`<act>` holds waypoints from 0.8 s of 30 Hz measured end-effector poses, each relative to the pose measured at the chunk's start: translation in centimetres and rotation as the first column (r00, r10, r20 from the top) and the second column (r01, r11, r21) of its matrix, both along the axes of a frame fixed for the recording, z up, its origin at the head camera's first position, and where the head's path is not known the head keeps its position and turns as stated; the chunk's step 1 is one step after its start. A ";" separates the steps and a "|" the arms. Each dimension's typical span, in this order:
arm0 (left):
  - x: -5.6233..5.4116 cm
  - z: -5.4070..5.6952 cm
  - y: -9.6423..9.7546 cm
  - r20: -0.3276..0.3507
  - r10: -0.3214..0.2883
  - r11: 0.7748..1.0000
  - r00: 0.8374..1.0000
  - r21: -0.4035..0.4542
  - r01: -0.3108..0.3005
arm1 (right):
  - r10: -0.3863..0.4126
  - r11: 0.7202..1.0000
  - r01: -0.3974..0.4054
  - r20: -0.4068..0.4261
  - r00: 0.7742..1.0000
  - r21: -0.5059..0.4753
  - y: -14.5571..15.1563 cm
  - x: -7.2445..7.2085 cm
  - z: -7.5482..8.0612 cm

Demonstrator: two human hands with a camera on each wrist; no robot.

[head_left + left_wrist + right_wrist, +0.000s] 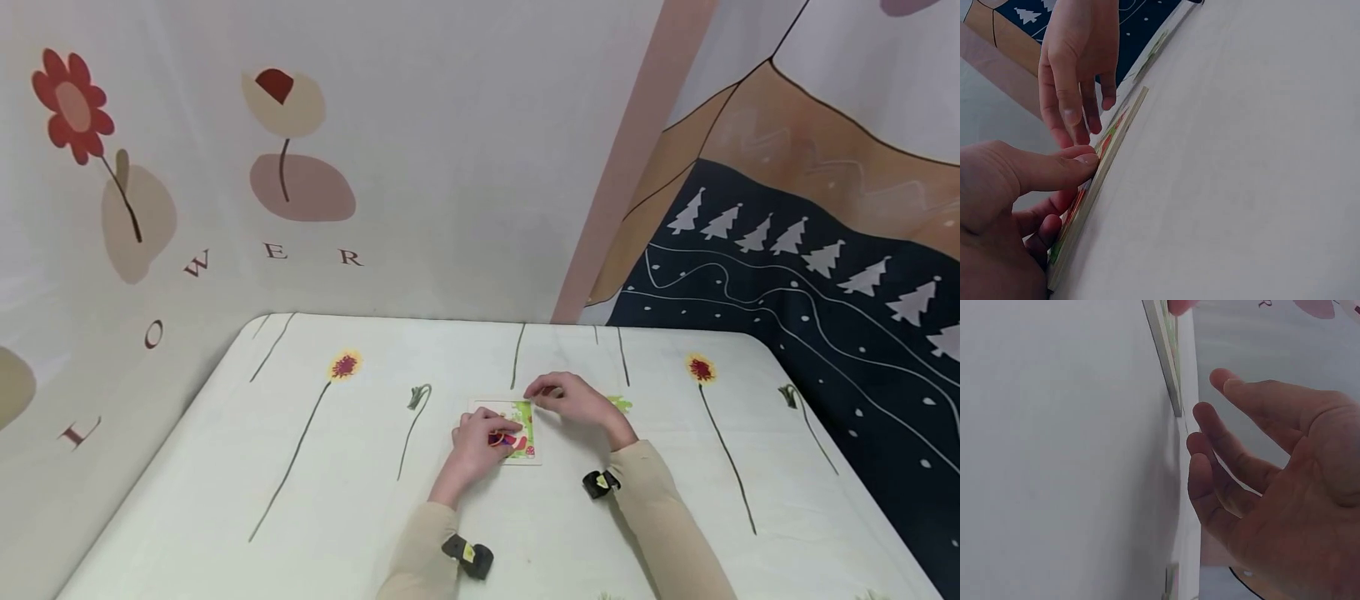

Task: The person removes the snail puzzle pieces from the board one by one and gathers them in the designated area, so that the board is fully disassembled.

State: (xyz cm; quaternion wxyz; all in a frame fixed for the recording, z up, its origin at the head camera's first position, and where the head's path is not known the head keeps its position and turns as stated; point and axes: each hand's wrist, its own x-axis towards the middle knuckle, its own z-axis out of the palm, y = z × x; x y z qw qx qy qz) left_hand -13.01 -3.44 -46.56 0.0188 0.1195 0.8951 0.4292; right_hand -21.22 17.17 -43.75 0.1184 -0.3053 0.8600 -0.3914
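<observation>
A small square wooden picture board [537,460] lies flat on the bed-like white surface, its pale border around a green, red and purple picture. My left hand [476,446] rests on its left part, thumb and fingers spread over the picture and covering much of it. The left wrist view shows the left thumb [1060,172] lying along the top of the board. Above the far right corner my right hand [573,398] hovers with loosely bent fingers. In the right wrist view the right fingers [1222,481] stand apart from the thumb, with nothing between them.
To the right of the board, behind the right wrist, lies a flat green piece [620,403]. The white cloth [337,517] carries printed flowers and stems. A pale printed curtain [450,167] rises behind, with a dark tree-patterned one [750,275] at the right.
</observation>
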 end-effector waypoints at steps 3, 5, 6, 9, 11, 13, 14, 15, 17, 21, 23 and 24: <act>0.0 -0.1 0.1 0.004 -0.002 1.000 1.000 0.007 0.002 | 0.028 1.000 -0.028 0.022 0.999 -0.013 -0.5 -0.1 -0.2; 0.0 -0.2 0.1 0.003 -0.004 1.000 1.000 0.008 0.004 | 0.038 0.999 -0.038 0.036 0.999 -0.018 -0.8 0.0 -0.2; 0.0 -0.3 0.1 0.004 -0.005 1.000 1.000 0.009 0.005 | 0.040 0.999 -0.039 0.043 0.998 -0.018 -0.9 0.0 -0.2; 0.0 -0.4 0.1 -0.001 -0.007 1.000 1.000 0.011 0.007 | 0.043 0.999 -0.043 0.053 0.998 -0.008 -1.2 0.1 -0.2; 0.0 -0.4 0.1 -0.009 -0.009 1.000 1.000 0.012 0.009 | 0.050 0.999 -0.050 0.052 0.997 0.009 -1.3 0.1 -0.4; 0.0 -0.3 0.1 -0.008 -0.008 1.000 1.000 0.012 0.008 | 0.064 0.998 -0.065 0.045 0.997 0.023 -1.5 0.0 -0.4; 0.0 -0.3 0.1 -0.005 -0.007 1.000 1.000 0.014 0.007 | 0.069 0.997 -0.071 0.043 0.997 0.031 -1.5 0.0 -0.5; 0.0 -0.2 0.1 -0.006 -0.007 1.000 1.000 0.015 0.008 | 0.075 0.996 -0.076 0.038 0.996 0.038 -1.6 -0.1 -0.5; 0.0 -0.2 0.1 -0.004 -0.006 1.000 1.000 0.017 0.006 | 0.076 0.996 -0.077 0.038 0.996 0.046 -1.7 -0.1 -0.5; 0.0 -0.1 0.1 -0.007 -0.005 1.000 1.000 0.015 0.005 | 0.067 0.996 -0.069 0.044 0.997 0.052 -1.7 -0.1 -0.6; 0.0 -0.2 0.0 -0.006 -0.005 1.000 1.000 0.015 0.005 | 0.071 0.996 -0.073 0.045 0.996 0.046 -1.8 -0.1 -0.6; -0.1 -0.2 0.0 -0.005 -0.004 1.000 1.000 0.016 0.004 | 0.072 0.996 -0.074 0.045 0.996 0.043 -1.8 -0.1 -0.6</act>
